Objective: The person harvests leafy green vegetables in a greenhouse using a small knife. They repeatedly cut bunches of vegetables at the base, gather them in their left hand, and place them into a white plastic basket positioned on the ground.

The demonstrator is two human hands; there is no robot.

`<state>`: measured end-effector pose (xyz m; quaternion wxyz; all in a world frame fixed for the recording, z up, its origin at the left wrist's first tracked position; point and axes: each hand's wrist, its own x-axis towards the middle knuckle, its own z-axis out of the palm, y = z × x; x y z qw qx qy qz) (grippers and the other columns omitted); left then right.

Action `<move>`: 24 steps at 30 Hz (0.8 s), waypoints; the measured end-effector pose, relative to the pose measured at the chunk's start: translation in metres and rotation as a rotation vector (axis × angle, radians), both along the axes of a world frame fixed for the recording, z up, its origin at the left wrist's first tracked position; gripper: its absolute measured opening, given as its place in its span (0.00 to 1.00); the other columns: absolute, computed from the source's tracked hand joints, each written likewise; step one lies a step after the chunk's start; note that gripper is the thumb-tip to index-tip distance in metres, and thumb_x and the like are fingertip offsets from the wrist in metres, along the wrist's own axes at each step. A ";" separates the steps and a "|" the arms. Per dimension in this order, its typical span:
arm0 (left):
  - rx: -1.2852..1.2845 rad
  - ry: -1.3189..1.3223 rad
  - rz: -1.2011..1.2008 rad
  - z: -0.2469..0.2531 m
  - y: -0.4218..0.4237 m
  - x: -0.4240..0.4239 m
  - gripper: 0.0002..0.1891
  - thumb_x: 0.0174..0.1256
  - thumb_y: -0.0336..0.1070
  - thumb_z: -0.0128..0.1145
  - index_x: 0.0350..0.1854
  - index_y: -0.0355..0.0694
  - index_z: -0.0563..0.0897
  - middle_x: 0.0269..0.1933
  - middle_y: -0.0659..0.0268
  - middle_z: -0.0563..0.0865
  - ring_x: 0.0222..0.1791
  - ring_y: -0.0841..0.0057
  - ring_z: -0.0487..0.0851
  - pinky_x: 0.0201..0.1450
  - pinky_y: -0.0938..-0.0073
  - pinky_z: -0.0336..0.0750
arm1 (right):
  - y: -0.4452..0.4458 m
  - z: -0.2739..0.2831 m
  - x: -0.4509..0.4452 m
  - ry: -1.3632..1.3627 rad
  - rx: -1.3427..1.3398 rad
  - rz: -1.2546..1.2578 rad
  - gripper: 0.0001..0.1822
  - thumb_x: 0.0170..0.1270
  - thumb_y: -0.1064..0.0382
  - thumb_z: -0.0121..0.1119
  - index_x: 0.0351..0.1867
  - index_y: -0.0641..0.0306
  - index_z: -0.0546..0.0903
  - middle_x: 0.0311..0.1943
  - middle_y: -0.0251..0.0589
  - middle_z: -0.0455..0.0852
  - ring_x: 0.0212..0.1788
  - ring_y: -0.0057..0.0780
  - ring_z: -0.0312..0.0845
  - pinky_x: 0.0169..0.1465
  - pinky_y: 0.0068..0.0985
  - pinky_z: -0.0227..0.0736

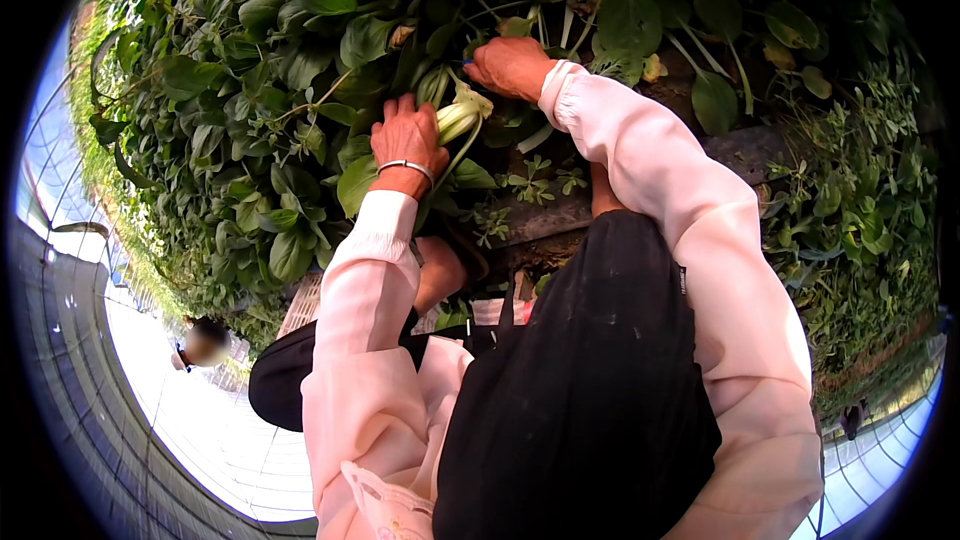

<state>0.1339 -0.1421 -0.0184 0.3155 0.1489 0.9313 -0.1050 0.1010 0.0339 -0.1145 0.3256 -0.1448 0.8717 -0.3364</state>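
Observation:
My left hand (409, 135), with a silver-coloured bangle at the wrist, is closed around a leafy green vegetable plant (459, 120). Its pale stalks and thick base point to the right, out past my thumb. Just above and right of that base is my right hand (514, 67), its fingers curled in among the leaves. A small blue object (467, 62) shows at the edge of these fingers; what it is, and whether the hand grips a stem, is hidden.
Dense leafy greens (247, 105) fill the left and far side. Loose leaves with pale stalks (712, 90) lie to the right. Low weeds (529, 184) grow by a dark sheet edge (544, 225) before my knees. A slatted plastic crate (301, 304) stands at lower left; another person (204, 343) is beyond.

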 end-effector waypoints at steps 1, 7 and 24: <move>0.007 0.005 -0.004 -0.004 -0.002 0.000 0.19 0.40 0.32 0.67 0.40 0.41 0.83 0.52 0.59 0.80 0.54 0.57 0.78 0.50 0.55 0.77 | -0.001 0.001 0.000 0.002 0.010 0.000 0.21 0.70 0.48 0.49 0.39 0.62 0.87 0.39 0.49 0.88 0.44 0.52 0.84 0.48 0.42 0.78; -0.014 -0.014 -0.026 -0.003 -0.009 0.001 0.18 0.41 0.30 0.65 0.41 0.41 0.83 0.51 0.59 0.82 0.53 0.58 0.79 0.49 0.57 0.76 | 0.038 0.003 0.015 -0.214 0.086 0.075 0.26 0.71 0.42 0.47 0.39 0.63 0.86 0.40 0.49 0.88 0.47 0.52 0.83 0.50 0.42 0.77; 0.522 0.252 -0.229 0.029 -0.020 0.043 0.27 0.38 0.25 0.64 0.49 0.36 0.79 0.64 0.57 0.77 0.57 0.60 0.78 0.50 0.63 0.73 | 0.011 0.014 0.028 -0.766 -0.946 -0.724 0.19 0.59 0.53 0.72 0.42 0.65 0.81 0.23 0.28 0.79 0.16 0.12 0.69 0.17 0.14 0.58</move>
